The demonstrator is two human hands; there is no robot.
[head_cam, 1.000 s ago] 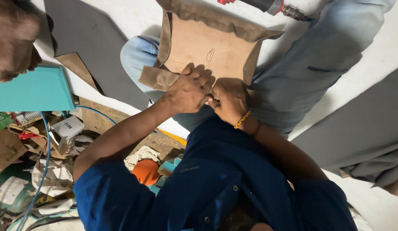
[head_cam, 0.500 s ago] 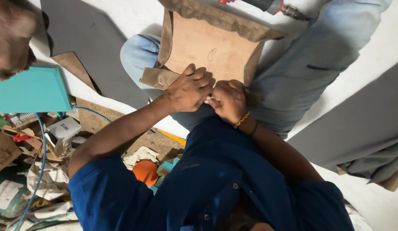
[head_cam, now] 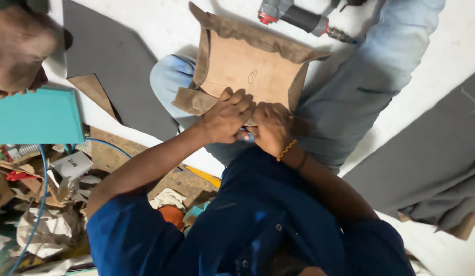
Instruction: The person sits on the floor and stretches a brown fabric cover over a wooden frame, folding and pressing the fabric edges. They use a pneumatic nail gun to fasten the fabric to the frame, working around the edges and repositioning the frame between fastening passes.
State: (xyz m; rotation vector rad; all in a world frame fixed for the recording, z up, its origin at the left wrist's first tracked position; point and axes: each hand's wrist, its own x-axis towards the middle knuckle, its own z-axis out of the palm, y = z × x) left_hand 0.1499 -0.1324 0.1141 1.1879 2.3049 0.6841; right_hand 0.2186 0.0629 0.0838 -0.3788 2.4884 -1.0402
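Brown leather piece [head_cam: 247,71] — long axis crosswise, near edge pinched, left hand [head_cam: 228,115], right hand [head_cam: 270,128]

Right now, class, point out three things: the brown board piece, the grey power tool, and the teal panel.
brown board piece [head_cam: 247,69], head view, its flat middle.
grey power tool [head_cam: 298,18], head view, its barrel.
teal panel [head_cam: 35,117], head view, its flat face.

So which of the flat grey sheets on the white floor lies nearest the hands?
The dark grey pointed sheet, left of the brown folded leather piece; the other grey sheet lies farther right.

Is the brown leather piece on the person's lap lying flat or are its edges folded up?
Folded: the brown leather piece has its side and top edges turned up.
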